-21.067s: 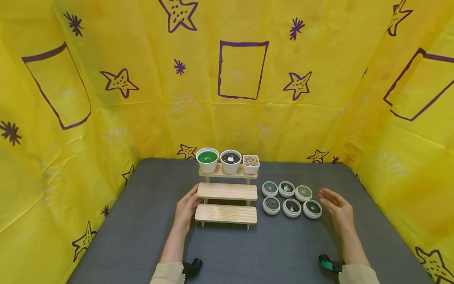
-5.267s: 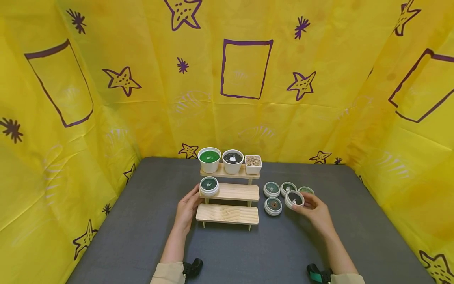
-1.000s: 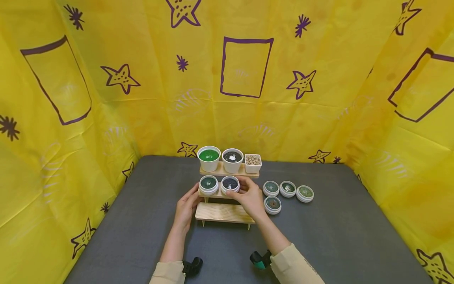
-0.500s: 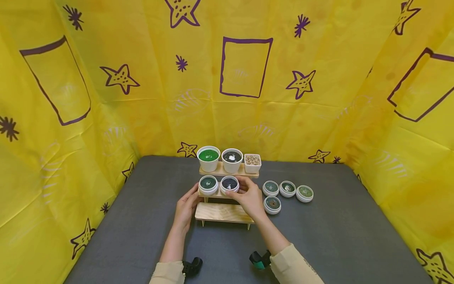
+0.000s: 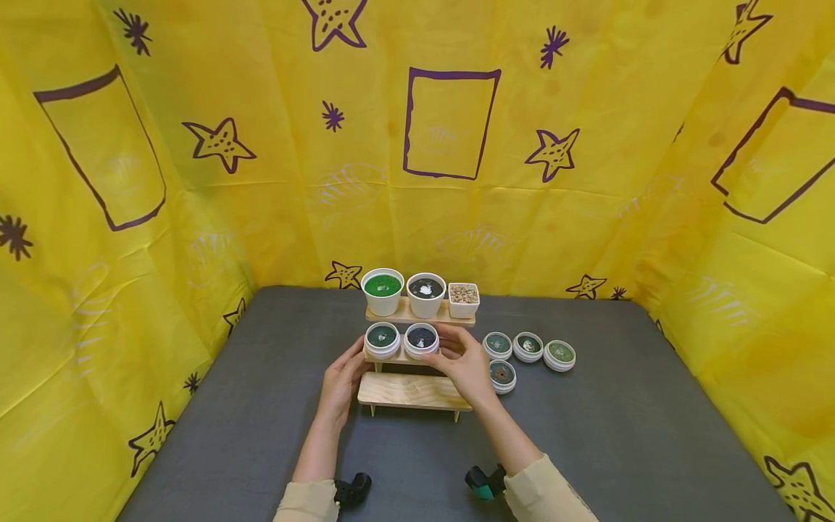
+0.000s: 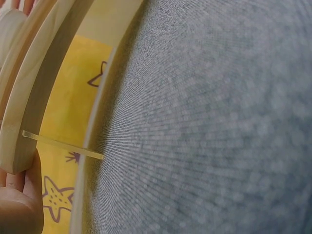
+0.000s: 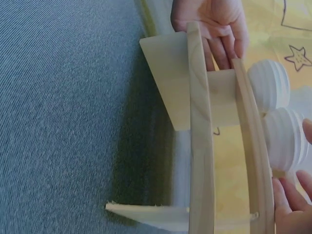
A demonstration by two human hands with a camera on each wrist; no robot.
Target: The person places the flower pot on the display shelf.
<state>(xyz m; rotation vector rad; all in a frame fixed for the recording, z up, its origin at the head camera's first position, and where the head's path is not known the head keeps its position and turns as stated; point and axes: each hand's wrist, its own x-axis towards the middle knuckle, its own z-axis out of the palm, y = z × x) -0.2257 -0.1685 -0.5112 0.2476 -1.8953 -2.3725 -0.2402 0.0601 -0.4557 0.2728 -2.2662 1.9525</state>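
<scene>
I am working with both hands at a three-tiered wooden stand [image 5: 417, 395], which is standing on a grey counter [image 5: 215, 435]. My right hand [image 5: 467, 365] is gripping a dark-filled jar [image 5: 420, 338]—thumb curling along the near side, fingers along the right—and this jar is sitting upright on the middle tier [image 5: 401, 358]. My left hand [image 5: 341, 384] is holding the left end of the stand, the wood lying between thumb and fingers; in the right wrist view its fingers are reaching the stand's far end. Just to the left of the gripped jar, a green-filled jar [image 5: 382, 338] is standing on the same tier.

The top tier [image 5: 405, 312] is carrying, from left to right, a green-filled cup [image 5: 383, 291], a dark-filled cup [image 5: 427, 296] with a white patch, and a square dish [image 5: 464, 304] of small beige pieces. To the right of the stand, four jars are resting on the counter: a teal-filled jar [image 5: 498, 345], a dark green jar [image 5: 528, 346] and a light green jar [image 5: 559, 354] are forming a row, while a grey-brown jar [image 5: 504, 376] is sitting nearer me—my right hand partly hiding it. A yellow cloth [image 5: 443, 225] with drawn stars is hanging behind.
</scene>
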